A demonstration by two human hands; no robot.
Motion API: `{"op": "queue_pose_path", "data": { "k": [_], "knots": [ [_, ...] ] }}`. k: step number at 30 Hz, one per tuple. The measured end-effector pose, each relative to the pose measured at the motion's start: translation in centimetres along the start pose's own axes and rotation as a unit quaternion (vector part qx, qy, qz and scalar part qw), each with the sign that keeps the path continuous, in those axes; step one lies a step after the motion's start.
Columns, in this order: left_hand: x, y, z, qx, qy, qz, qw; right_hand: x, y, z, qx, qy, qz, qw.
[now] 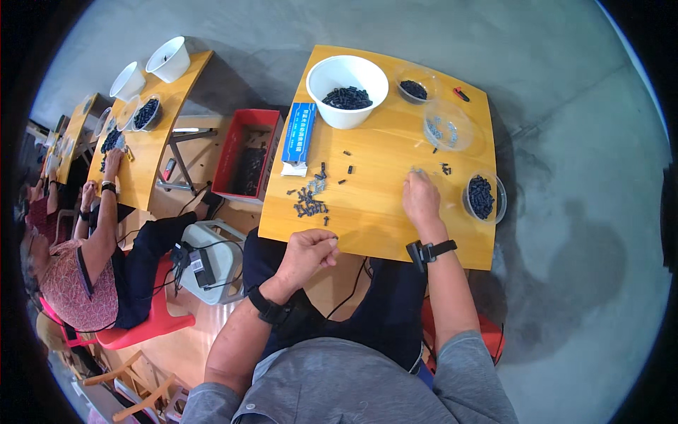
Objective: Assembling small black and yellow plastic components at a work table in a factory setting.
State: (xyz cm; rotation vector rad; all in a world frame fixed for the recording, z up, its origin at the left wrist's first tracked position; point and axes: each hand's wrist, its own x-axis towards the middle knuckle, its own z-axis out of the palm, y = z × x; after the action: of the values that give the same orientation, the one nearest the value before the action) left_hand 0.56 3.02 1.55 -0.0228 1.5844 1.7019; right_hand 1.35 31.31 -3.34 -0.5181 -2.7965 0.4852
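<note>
My left hand [305, 256] is at the table's front edge, thumb and forefinger pinched on a small black piece that barely shows at the fingertips. Over the right part of the wooden table [381, 205], my right hand [421, 199] is closed with its fingertips down near the surface; what it holds is too small to make out. Beyond the left hand lies a loose pile of small black parts [309, 207], with small clear pieces [317, 185] at its far side. A few single black parts [350, 169] are scattered between the hands.
At the back stand a white tub [347, 92] of black parts, a clear bowl [417, 86] and a clear tub [448, 126]. Another bowl [483, 198] sits at the right edge. A blue box [299, 134] and red crate [247, 152] are left. A person [81, 275] works nearby.
</note>
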Motion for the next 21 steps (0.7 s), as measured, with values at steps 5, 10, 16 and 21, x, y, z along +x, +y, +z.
{"op": "queue_pose_path", "data": {
  "k": [5,10,16,21],
  "knots": [
    [-0.8,0.7,0.2,-0.001,-0.021,0.007,1.0,-1.2,-1.1,-0.9,0.294,-0.033,0.081,0.952],
    [-2.3,2.3,1.1,-0.018,-0.03,0.033,0.999,-3.4,-4.9,-4.4,0.657,-0.091,0.185,0.725],
    [-4.8,4.1,2.4,-0.027,-0.048,0.082,0.995,-5.7,-7.7,-7.3,0.718,-0.125,0.142,0.669],
    [-6.6,4.5,3.1,-0.042,-0.069,0.126,0.989,-7.4,-9.6,-9.5,0.766,-0.149,0.103,0.617]
  ]
}}
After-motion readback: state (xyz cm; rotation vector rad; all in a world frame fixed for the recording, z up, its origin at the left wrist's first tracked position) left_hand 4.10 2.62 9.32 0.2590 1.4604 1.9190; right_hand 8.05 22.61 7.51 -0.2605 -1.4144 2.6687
